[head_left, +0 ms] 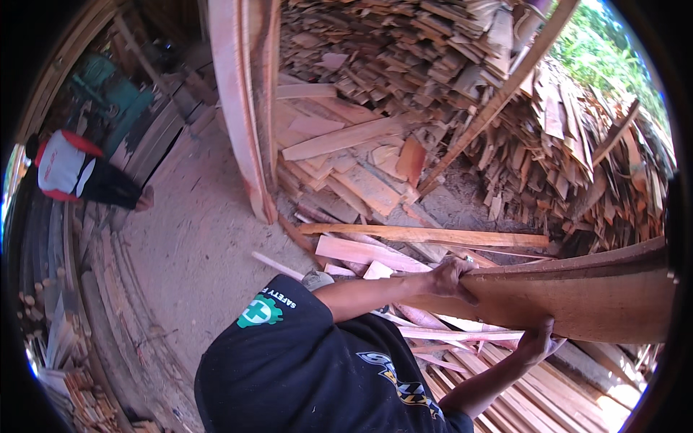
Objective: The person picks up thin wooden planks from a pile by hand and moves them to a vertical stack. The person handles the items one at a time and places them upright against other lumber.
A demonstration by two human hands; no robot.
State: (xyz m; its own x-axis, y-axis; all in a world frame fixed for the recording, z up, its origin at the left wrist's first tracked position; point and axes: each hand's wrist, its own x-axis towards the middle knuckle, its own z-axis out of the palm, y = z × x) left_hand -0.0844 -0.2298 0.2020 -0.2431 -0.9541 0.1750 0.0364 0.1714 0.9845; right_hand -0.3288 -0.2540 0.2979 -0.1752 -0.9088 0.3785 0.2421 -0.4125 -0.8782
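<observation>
A long, wide wooden plank [592, 310] with a smooth brown face stretches from the middle to the right edge of the head view. Along its top runs another edge; whether that is a second board I cannot tell. My left hand [455, 279] is closed over the plank's upper edge near its closer end. Lower and farther right, my right hand [538, 343] grips the bottom edge, its thumb against the face. Both my arms reach out to the right from a black short-sleeved shirt [281, 368]. The plank's far end runs out of view.
Beneath the plank lie loose offcuts [354, 251] and stacked long boards [520, 393]. A tall wood pile [404, 58] fills the back right. Upright posts [242, 108] stand mid-view. At the left, another person [68, 166] stands near a green machine [105, 90].
</observation>
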